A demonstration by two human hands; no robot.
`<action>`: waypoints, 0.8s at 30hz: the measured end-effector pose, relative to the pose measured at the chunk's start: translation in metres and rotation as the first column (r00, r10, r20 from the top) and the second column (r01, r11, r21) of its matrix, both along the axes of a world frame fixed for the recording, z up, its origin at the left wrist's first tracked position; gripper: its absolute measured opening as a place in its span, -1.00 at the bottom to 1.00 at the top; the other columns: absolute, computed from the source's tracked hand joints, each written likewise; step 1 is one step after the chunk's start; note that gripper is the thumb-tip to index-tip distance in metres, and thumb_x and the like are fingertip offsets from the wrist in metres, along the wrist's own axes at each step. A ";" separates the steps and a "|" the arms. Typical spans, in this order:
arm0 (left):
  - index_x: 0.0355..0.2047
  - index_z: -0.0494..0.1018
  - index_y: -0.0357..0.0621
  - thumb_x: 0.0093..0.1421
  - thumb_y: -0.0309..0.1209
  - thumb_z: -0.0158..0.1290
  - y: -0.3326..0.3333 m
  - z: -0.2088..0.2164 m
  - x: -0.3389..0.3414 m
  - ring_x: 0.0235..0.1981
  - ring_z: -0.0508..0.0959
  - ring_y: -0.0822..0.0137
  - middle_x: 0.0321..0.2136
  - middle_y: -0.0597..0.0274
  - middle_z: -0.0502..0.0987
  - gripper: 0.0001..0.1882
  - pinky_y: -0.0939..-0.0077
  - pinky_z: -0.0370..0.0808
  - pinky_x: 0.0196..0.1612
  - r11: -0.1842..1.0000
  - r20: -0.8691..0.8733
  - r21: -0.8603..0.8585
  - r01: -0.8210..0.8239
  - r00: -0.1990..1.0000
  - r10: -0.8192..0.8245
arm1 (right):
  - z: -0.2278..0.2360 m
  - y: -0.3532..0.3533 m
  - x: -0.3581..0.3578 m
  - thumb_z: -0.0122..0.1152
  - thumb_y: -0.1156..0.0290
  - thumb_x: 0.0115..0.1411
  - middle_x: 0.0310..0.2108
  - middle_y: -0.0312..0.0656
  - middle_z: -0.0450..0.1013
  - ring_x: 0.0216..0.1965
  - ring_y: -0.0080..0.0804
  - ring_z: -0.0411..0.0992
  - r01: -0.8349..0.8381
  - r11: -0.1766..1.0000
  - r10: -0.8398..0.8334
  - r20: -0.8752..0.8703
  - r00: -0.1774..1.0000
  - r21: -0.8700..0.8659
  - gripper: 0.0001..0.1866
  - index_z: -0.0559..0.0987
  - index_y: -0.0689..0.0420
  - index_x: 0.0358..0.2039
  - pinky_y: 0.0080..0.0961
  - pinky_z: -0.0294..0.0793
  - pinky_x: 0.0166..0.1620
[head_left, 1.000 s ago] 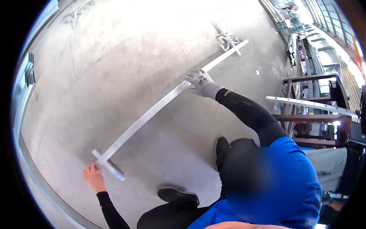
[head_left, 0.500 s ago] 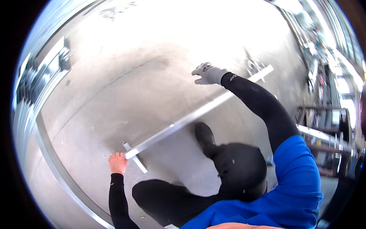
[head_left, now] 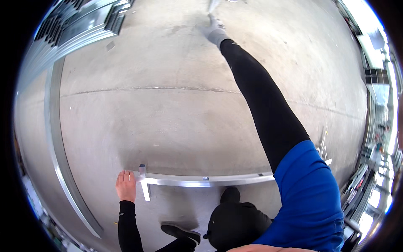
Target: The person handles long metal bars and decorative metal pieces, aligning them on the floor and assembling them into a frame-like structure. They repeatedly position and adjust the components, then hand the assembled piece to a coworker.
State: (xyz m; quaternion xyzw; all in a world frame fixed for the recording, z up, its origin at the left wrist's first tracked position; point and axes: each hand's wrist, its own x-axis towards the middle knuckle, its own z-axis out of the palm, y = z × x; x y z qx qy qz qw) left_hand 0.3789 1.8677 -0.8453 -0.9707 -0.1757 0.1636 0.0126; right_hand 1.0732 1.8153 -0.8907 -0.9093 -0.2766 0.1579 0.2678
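A long silvery metal bar [head_left: 189, 181] with a short crosspiece [head_left: 145, 191] near its left end lies low across the view. At that left end, my bare left hand [head_left: 126, 185] has its fingers closed over the tip of the bar. My right hand [head_left: 214, 32], in a pale grey glove, is stretched far forward over the floor, its fingers apart and slightly blurred. Just beyond its fingertips, a pale object [head_left: 214, 5] is cut off by the upper edge; its kind cannot be made out.
Stacked metal profiles [head_left: 84, 25] stand at the far left. A long metal rail [head_left: 56, 147] runs along the floor on the left. Racks with metal parts [head_left: 369, 180] line the right side. My shoe [head_left: 180, 232] and bent knee [head_left: 235, 227] are close behind the bar.
My right hand has reached farther forward, away from the bar. The view has turned, so the bar now lies nearly level and lower. My left hand stays at its end.
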 end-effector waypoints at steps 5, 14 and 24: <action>-0.15 0.48 -0.21 0.11 -0.52 0.08 -0.010 -0.005 0.016 0.11 0.49 0.01 -0.05 0.11 0.54 -0.74 0.16 0.52 0.11 0.989 0.050 0.024 -0.143 0.989 0.142 | -0.049 0.046 0.072 0.44 -0.31 -0.14 0.29 0.17 0.18 0.32 -0.04 0.19 0.166 0.894 -0.114 -0.148 0.982 0.416 0.27 0.08 0.07 0.44 -0.27 0.22 0.30; -0.15 0.48 -0.16 0.09 -0.50 0.10 -0.013 -0.002 0.019 0.12 0.49 0.06 -0.05 0.16 0.54 -0.72 0.20 0.56 0.03 0.976 0.099 0.027 -0.214 0.973 0.211 | -0.033 0.023 0.066 0.41 0.40 0.12 0.16 -0.05 0.41 0.05 -0.36 0.45 0.264 0.748 -0.004 -0.393 0.919 0.609 -0.24 0.31 0.24 0.31 -0.51 0.43 0.09; -0.11 0.50 -0.15 0.13 -0.44 0.05 -0.007 -0.003 -0.001 0.11 0.48 0.11 -0.03 0.18 0.53 -0.71 0.26 0.58 0.00 0.992 0.087 -0.012 -0.128 0.988 0.129 | 0.148 -0.129 -0.148 0.23 0.67 0.22 -0.21 -0.16 0.58 -0.22 -0.56 0.51 -0.266 0.683 0.140 0.235 0.962 0.680 -0.84 0.60 0.31 -0.17 -0.60 0.53 -0.14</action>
